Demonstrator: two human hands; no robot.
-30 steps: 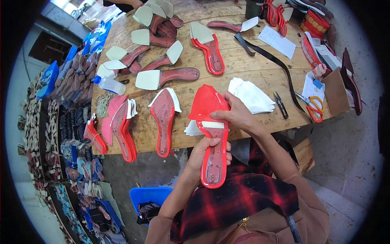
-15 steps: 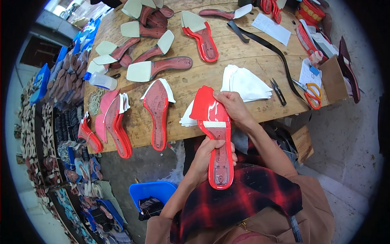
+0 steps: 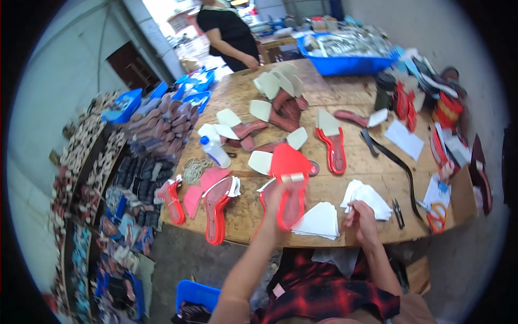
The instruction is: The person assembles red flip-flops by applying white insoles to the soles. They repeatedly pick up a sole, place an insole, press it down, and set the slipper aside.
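Note:
My left hand [image 3: 275, 209], smeared by motion, grips a red-edged shoe insole [image 3: 293, 208] and holds it up over the table. A glossy red piece [image 3: 291, 161] covers its toe end, above a pale strip. My right hand [image 3: 363, 222] is off the insole, fingers loosely bent and apart with nothing seen in them. It hovers at the near side of a stack of white cut pieces [image 3: 372, 201]. Another white stack [image 3: 317, 222] lies between my hands. Left of these, a red-edged insole [image 3: 265, 197] is partly hidden behind my left hand, and several stacked ones [image 3: 216, 218] overhang the table edge.
On the wooden table [image 3: 334, 89] are more insoles with cream toes [image 3: 261, 109], a bottle [image 3: 217, 154], black strap [image 3: 396, 156], snips [image 3: 397, 214] and orange-handled scissors [image 3: 437, 216]. A blue tub [image 3: 345, 65] and another person [image 3: 229, 40] are at the far side. Loaded shelves [image 3: 89, 178] stand left.
My right hand has let go of the red toe piece and moved right. The left hand has carried the insole forward over the table. My view has tilted up, showing the far side.

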